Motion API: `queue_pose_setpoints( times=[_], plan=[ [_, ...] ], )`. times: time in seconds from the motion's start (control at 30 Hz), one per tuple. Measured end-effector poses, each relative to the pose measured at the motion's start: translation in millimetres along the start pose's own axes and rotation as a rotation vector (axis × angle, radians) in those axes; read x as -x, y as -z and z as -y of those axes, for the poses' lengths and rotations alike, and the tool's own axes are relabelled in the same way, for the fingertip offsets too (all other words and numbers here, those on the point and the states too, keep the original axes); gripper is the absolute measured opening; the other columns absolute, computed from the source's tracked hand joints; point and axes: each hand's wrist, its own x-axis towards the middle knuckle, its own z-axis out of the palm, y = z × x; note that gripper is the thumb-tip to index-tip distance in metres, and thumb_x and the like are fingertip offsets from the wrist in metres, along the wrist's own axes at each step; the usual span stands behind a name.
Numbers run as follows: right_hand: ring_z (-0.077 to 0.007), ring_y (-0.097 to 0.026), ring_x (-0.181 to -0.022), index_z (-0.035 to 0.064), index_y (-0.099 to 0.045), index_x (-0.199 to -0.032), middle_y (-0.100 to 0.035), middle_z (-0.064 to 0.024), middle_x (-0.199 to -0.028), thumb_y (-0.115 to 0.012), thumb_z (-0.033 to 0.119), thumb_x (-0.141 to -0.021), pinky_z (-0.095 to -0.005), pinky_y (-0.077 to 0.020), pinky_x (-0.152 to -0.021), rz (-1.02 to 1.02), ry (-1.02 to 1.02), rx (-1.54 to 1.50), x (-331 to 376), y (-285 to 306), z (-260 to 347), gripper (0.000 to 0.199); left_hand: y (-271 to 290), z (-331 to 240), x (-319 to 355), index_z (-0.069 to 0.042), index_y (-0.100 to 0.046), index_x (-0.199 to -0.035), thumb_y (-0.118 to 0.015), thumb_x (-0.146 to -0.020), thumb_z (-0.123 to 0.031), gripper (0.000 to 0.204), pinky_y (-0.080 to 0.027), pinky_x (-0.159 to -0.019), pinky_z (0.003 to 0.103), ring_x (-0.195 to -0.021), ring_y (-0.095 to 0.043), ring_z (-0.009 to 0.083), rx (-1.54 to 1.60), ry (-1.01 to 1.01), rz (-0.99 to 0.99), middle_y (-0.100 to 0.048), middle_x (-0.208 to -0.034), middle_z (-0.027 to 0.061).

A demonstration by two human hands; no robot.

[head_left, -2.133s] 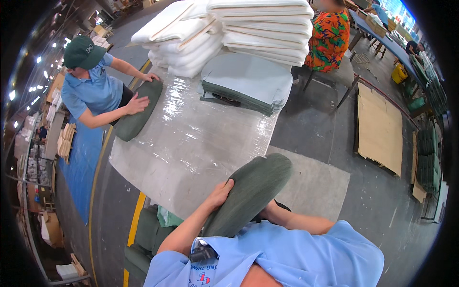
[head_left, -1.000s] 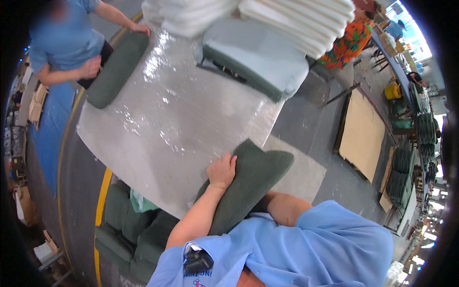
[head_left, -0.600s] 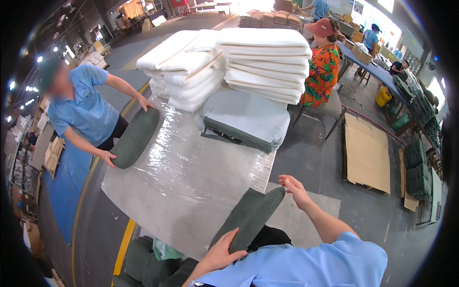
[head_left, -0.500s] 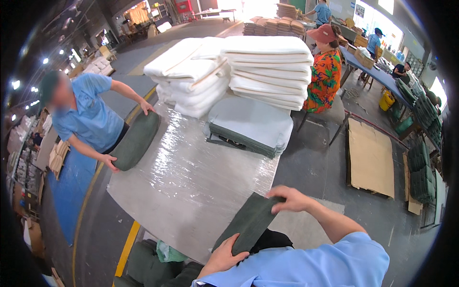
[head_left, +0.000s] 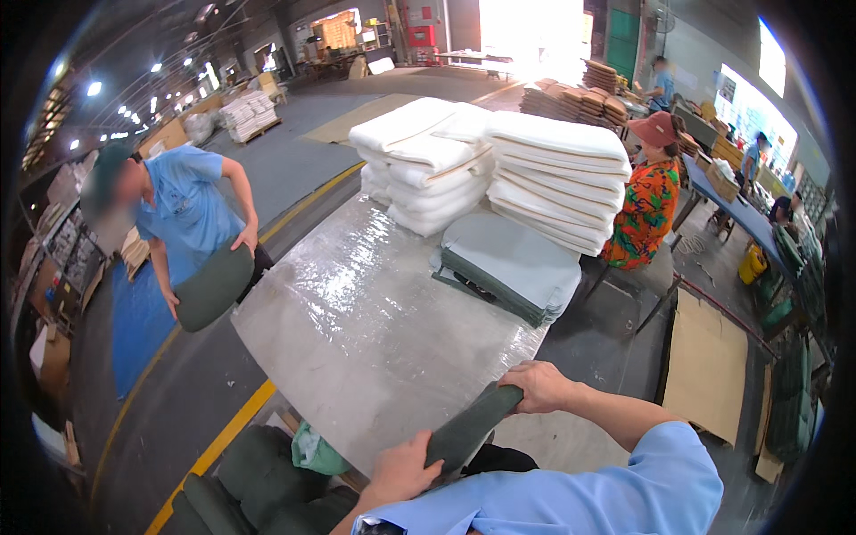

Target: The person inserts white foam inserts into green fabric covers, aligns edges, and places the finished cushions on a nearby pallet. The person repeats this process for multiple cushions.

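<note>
Green cushion [head_left: 473, 423], lower centre: on my feed, left hand [head_left: 406, 468] and right hand [head_left: 539, 387] grip it; looks covered, while white pads [head_left: 557, 183], upper centre, lie bare.

Over at the far end, white light floods a wide opening [head_left: 530, 40], with a green panel [head_left: 624, 43] to its right and a red cabinet [head_left: 422, 36] to its left. Small ceiling lights [head_left: 94, 88] glow under the dark roof on the left. Below, 2 yellow lines [head_left: 214, 455] cross the grey floor [head_left: 223, 366], near a blue sheet [head_left: 138, 330]. A long blue table [head_left: 744, 218] stands off to the right, by bright windows [head_left: 772, 58]. Closer by, glare streaks a plastic-covered table [head_left: 303, 348].
</note>
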Motion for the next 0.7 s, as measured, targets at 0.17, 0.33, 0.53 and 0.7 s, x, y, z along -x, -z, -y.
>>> queue_pose_setpoints(
  times=[0.17,0.33,0.53,0.7],
  plan=[
    [-0.035,-0.069,-0.111,0.017,-0.07,-0.118,-0.073,-0.0079,-0.113,-0.088,0.048,-0.078,-0.0467,-0.0567,-0.093,0.07,-0.113,0.021,-25.2,-26.8,4.2,0.054,-21.7,60.8,22.3,-0.007,-0.061,-0.132,-0.083,-0.085,-0.037,0.06,-0.057,-0.089,0.05,-0.108,-0.07,0.0396,-0.004,0.025,-0.378,-0.072,-0.118,0.017],
    [-0.0351,-0.07,-0.109,0.0128,-0.067,-0.12,-0.073,-0.0095,-0.113,-0.094,0.042,-0.073,-0.0457,-0.0573,-0.092,-0.037,-0.094,0.072,-29.4,-47.0,1.0,0.061,-66.5,91.5,41.4,-0.009,-0.065,-0.123,-0.09,-0.073,-0.039,0.063,-0.054,-0.084,0.045,-0.101,-0.067,0.0343,-0.01,0.048,-0.7,-0.068,-0.107,0.0107],
    [-0.0357,-0.071,-0.097,0.0089,-0.064,-0.116,-0.07,-0.0125,-0.105,-0.103,0.02,-0.058,-0.044,-0.0587,-0.085,-0.304,0.026,-0.139,-21.5,-74.4,-16.1,0.071,-77.7,92.6,41.7,-0.008,-0.068,-0.12,-0.092,-0.069,-0.044,0.067,-0.054,-0.089,0.043,-0.102,-0.067,0.0321,-0.016,0.036,-0.853,-0.069,-0.11,0.0094],
    [-0.0317,-0.069,-0.092,0.0058,-0.062,-0.115,-0.068,-0.0114,-0.102,-0.105,0.019,-0.054,-0.041,-0.0572,-0.083,-0.349,0.017,-0.276,-26.5,-85.8,-33.7,0.076,-84.4,97.3,43.8,-0.008,-0.067,-0.131,-0.093,-0.067,-0.047,0.08,-0.054,-0.093,0.044,-0.104,-0.066,0.0349,0.004,0.037,-0.96,-0.067,-0.115,0.0123]
  ],
)
